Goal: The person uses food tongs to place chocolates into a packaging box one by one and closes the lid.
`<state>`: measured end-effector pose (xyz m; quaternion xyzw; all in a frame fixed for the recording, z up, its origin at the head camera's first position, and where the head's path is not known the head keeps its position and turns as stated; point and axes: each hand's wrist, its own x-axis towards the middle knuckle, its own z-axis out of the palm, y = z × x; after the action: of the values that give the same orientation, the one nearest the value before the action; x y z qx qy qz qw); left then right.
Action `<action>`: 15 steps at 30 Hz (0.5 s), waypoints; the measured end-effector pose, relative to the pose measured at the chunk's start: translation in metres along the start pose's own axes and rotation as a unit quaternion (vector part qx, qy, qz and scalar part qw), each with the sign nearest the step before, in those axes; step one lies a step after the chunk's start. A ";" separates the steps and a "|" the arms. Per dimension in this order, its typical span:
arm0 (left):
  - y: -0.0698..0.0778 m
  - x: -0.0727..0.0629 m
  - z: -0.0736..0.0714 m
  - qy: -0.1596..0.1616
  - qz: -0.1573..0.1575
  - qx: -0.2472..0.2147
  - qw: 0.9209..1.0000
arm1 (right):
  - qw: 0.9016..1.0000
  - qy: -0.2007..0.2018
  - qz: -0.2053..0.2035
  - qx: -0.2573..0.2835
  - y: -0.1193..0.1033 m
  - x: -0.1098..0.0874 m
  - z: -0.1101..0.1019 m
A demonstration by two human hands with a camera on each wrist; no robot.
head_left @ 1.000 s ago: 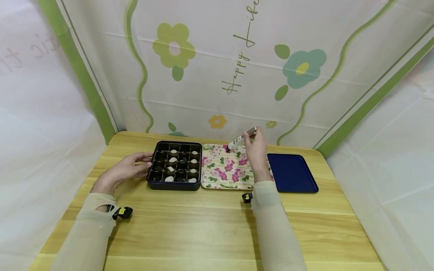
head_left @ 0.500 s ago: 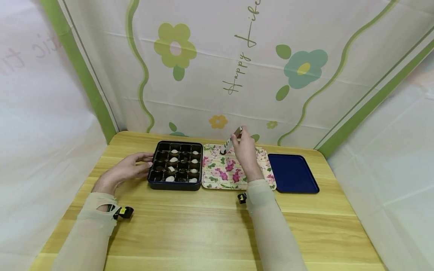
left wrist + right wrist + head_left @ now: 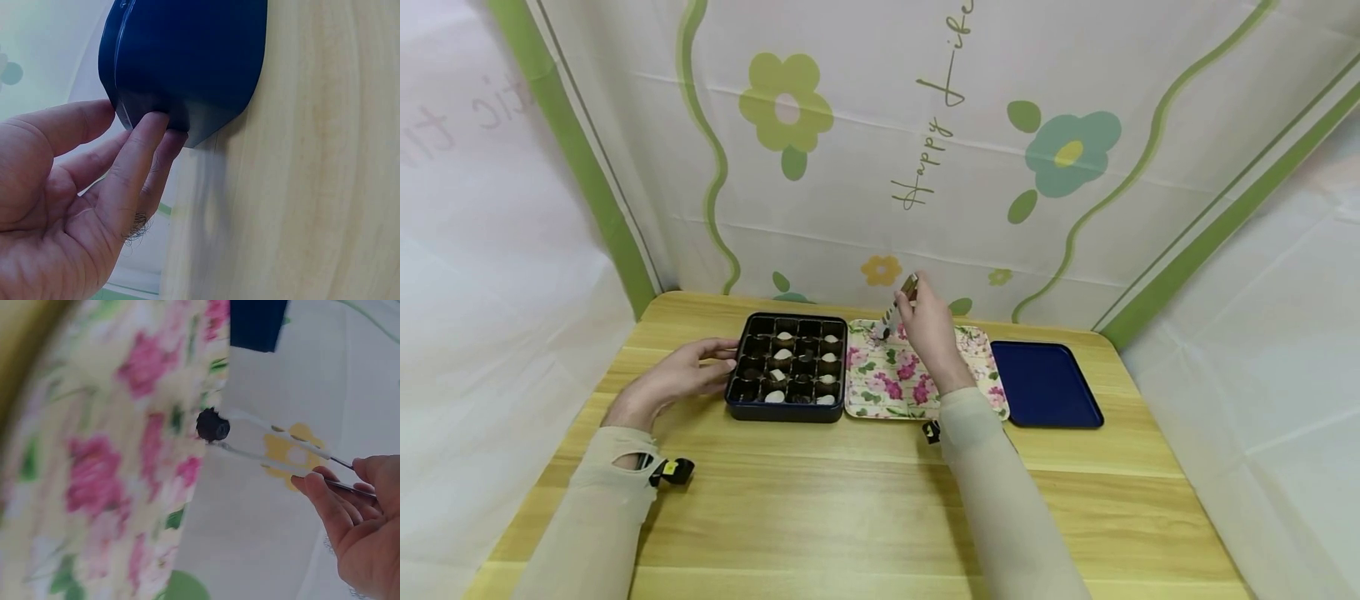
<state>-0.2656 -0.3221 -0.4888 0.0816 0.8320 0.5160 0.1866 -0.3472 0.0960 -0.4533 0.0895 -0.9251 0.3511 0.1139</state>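
Observation:
My right hand (image 3: pixel 931 329) grips slim tongs (image 3: pixel 281 456) with pale, leaf-marked arms. Between their tips is a dark, ridged chocolate (image 3: pixel 212 424), close over the back left part of the floral tray (image 3: pixel 887 400). At the left, a dark blue tin (image 3: pixel 786 412) holds white and dark chocolates in a divided insert. The left hand (image 3: pixel 688 369) rests its fingertips on the tin's left side, its fingers extended; the left wrist view has them right at the tin's corner (image 3: pixel 187 69).
A flat dark blue lid (image 3: pixel 1048 383) lies to the right of the floral tray, on the wooden table (image 3: pixel 820 500). Behind the table's back edge hangs a white curtain (image 3: pixel 857 192) printed with flowers, and curtains also close in both sides.
My right hand has moved left across the floral tray, carrying the tongs and dark chocolate along. The left hand and the tin stay where they were.

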 end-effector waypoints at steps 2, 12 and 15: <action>0.000 0.000 0.000 0.001 0.000 0.000 1.000 | 1.000 0.004 -0.010 0.015 -0.009 0.002 -0.001; -0.001 0.001 -0.002 -0.001 -0.003 -0.002 1.000 | 0.997 -0.017 -0.061 0.045 -0.076 0.007 0.012; -0.001 0.001 -0.001 -0.001 -0.006 -0.004 1.000 | 0.995 -0.028 -0.087 0.043 -0.094 0.005 0.024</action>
<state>-0.2670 -0.3231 -0.4894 0.0759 0.8301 0.5184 0.1909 -0.3328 0.0104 -0.4104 0.1847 -0.9005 0.3767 0.1142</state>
